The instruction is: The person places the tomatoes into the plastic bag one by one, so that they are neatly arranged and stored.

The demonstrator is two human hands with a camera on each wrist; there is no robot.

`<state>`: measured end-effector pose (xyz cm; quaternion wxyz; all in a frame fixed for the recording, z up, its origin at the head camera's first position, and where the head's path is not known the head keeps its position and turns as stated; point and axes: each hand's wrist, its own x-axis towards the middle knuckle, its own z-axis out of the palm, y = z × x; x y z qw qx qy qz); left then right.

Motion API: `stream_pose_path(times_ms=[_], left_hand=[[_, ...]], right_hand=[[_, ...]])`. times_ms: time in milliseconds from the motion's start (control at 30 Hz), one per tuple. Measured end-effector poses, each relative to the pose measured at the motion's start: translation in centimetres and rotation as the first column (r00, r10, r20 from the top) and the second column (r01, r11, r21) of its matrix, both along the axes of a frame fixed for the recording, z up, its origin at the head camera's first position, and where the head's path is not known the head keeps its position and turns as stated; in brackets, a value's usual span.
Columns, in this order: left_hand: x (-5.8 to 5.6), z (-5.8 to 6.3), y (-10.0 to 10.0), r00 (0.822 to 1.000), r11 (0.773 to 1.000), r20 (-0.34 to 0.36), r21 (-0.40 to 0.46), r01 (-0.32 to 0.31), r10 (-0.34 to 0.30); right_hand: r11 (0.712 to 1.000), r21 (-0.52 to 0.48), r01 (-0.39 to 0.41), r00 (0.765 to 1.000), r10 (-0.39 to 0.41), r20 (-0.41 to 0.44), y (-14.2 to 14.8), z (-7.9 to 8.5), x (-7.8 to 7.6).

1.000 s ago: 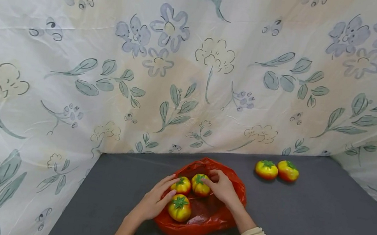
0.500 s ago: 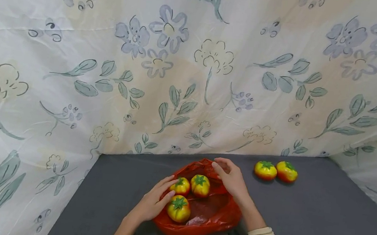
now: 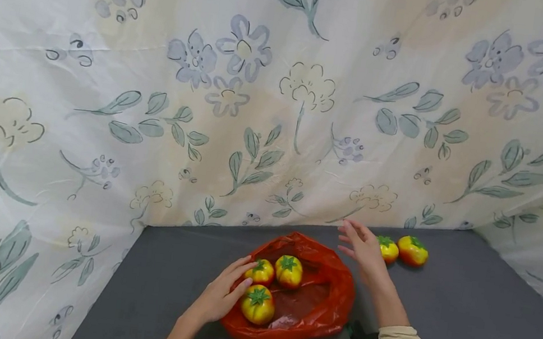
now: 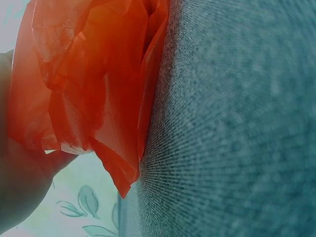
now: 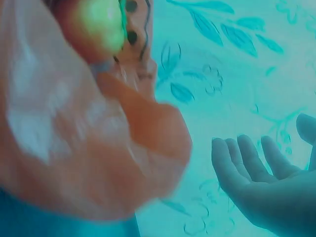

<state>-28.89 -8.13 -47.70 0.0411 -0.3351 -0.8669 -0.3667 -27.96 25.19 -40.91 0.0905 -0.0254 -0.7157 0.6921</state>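
Note:
A red plastic bag (image 3: pixel 305 323) lies with its mouth spread wide on the dark grey tabletop. Inside it, toward the left, sit three glossy yellow-and-red tomatoes (image 3: pixel 257 304) with green star-shaped tops. My left hand (image 3: pixel 220 293) rests over the bag's left rim, its fingers and thumb fairly straight beside the two left tomatoes; the left wrist view shows the bag's crumpled outer side (image 4: pixel 94 84). Beyond the bag's right side, my right hand (image 3: pixel 365 252) is raised with loosely bent, spread fingers and holds nothing. It overlaps one of two tomatoes (image 3: pixel 413 251) outside the bag.
The two outside tomatoes stand side by side near the back edge of the grey tabletop (image 3: pixel 476 325). A floral-patterned cloth (image 3: pixel 279 108) hangs behind and along both sides. A dark device (image 3: pixel 362 338) sits at my right wrist.
My right hand has left the upper tomato in the bag, passed over the back right rim, and moved right toward the two outside tomatoes. My left hand has stayed at the rim.

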Motion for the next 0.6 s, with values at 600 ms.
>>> stream_pose_path(times_ms=[600], left_hand=[[-0.3,-0.1,-0.1,1.000,1.000,-0.004,0.002,0.000,0.000]], right_hand=[[0.988,-0.112,0.105,0.994,-0.100,0.051,6.8,0.1,-0.3]])
